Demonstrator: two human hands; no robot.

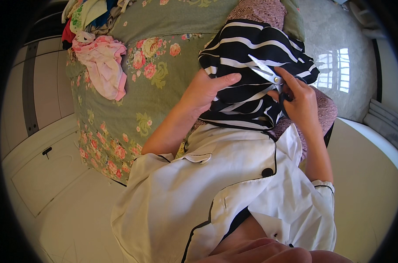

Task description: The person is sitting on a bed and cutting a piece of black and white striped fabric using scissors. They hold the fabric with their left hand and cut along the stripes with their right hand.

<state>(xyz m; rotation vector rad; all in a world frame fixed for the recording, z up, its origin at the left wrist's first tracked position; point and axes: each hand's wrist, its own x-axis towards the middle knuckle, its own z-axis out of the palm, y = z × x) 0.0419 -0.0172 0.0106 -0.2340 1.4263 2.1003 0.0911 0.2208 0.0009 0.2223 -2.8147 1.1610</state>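
Observation:
A black cloth with white stripes lies bunched across my lap, over patterned reddish trousers. My left hand grips the left side of this cloth, its thumb lying on top and its fingers hidden underneath. In my right hand is a pair of scissors with dark handles. The two blades are parted and point up and to the left, above the striped cloth. The cloth's far edges are folded under, so its full shape cannot be made out.
I sit at the edge of a bed with a green floral cover. A pink garment lies to the left, beside a heap of clothes. Glossy floor tiles and folded grey fabric are at the right.

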